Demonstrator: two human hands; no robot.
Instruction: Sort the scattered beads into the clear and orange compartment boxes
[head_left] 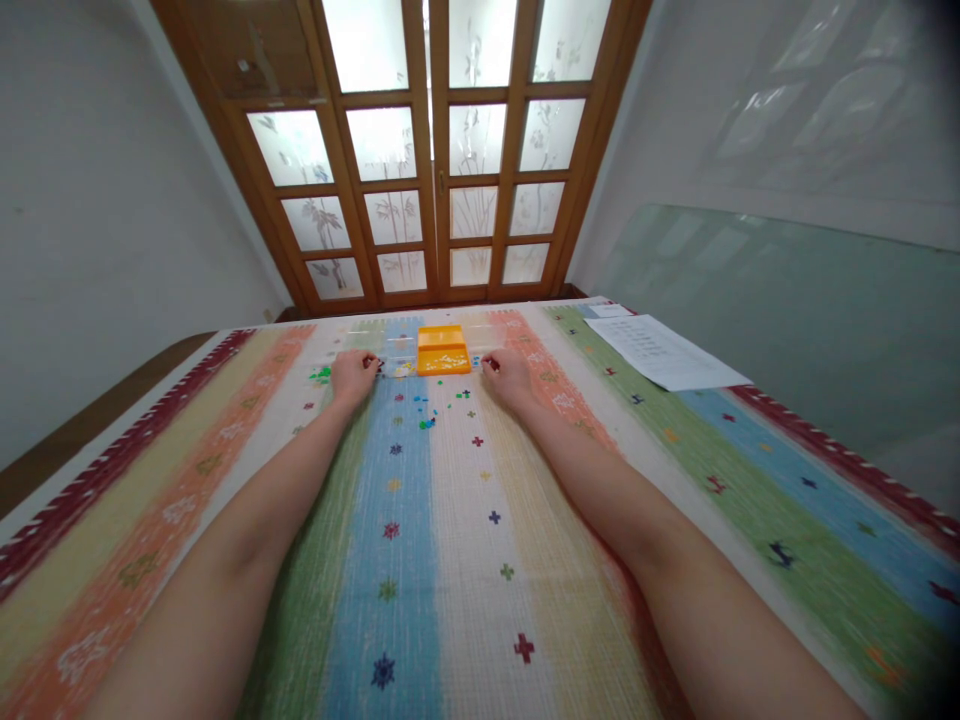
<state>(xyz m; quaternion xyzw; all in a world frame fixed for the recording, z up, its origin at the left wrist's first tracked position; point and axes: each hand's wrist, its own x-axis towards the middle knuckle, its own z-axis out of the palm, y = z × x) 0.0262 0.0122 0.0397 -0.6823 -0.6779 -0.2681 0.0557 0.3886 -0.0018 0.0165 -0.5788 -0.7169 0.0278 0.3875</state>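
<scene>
Orange plastic case [442, 352]: centred at the far part of the table, between the two hands, small pale pieces lying in its near half.
Left hand [354, 375]: left of the case, fingers curled near a tiny dark bit; too small to tell whether the tips are clamped on it.
Right hand [507, 374]: just right of the case, fingers bent beside small blue bits; cannot tell whether the tips meet or pinch anything.
Green pieces [321, 374]: clustered just outside the left hand.
Blue pieces [426, 424]: scattered nearer than the case.
Striped tablecloth [465, 560]: under everything.
Printed sheet [660, 352]: far right, flat.
</scene>
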